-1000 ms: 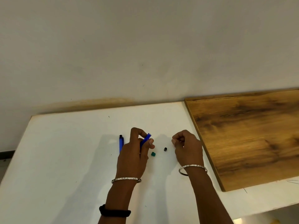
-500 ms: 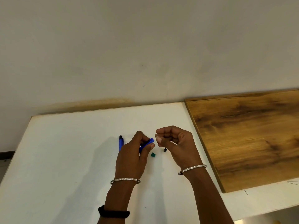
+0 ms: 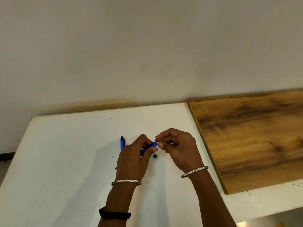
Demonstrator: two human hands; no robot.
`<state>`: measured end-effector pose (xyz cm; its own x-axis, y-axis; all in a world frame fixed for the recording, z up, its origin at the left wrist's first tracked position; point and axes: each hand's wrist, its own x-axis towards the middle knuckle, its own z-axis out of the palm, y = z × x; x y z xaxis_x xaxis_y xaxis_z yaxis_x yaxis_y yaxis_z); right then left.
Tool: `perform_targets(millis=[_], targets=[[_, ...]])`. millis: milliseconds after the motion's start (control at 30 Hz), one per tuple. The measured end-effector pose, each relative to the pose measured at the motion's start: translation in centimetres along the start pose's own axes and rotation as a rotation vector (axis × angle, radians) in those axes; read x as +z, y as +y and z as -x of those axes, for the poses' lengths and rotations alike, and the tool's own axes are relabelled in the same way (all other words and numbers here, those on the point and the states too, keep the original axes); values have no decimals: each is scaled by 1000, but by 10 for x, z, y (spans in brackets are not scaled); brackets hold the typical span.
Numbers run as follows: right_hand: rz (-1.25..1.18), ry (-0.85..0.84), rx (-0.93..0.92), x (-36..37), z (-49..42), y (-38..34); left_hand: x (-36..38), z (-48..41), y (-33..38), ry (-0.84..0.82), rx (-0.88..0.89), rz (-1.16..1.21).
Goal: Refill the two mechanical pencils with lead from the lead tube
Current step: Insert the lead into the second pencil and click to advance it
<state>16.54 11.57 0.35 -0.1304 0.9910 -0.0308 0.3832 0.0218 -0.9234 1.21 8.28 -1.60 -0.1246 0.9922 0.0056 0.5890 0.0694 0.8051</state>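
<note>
My left hand (image 3: 131, 161) grips a blue mechanical pencil (image 3: 150, 146), its upper end pointing up and to the right. My right hand (image 3: 178, 148) meets that end, thumb and forefinger pinched on a small whitish piece (image 3: 157, 142) too small to identify. A second blue mechanical pencil (image 3: 122, 143) with a black tip lies on the white table (image 3: 65, 161) just left of my left hand, which partly hides it. A small green cap (image 3: 155, 155) rests on the table between my hands. A tiny black cap (image 3: 166, 151) peeks out under my right hand. No lead tube is visible.
A brown wooden board (image 3: 254, 136) lies on the table's right side, close to my right wrist. A plain wall (image 3: 147, 54) rises behind the table. The table's left edge runs diagonally at the left.
My right hand has risen from the table near the black cap and moved left to the end of the pencil held in my left hand. The left hand tilted the pencil slightly.
</note>
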Motion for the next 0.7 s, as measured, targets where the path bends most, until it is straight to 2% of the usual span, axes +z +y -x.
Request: perform_targets(millis=[300, 400, 500, 567, 700], targets=[[-32, -40, 11, -1, 1, -2, 1, -1, -3, 73, -12, 6], [-66, 97, 86, -2, 0, 1, 2, -1, -3, 71, -38, 35], [145, 278, 172, -9, 0, 14, 1, -1, -3, 81, -67, 64], [287, 241, 219, -11, 0, 21, 0, -1, -2, 93, -76, 75], [405, 66, 231, -2, 2, 24, 0, 0, 0, 77, -76, 94]])
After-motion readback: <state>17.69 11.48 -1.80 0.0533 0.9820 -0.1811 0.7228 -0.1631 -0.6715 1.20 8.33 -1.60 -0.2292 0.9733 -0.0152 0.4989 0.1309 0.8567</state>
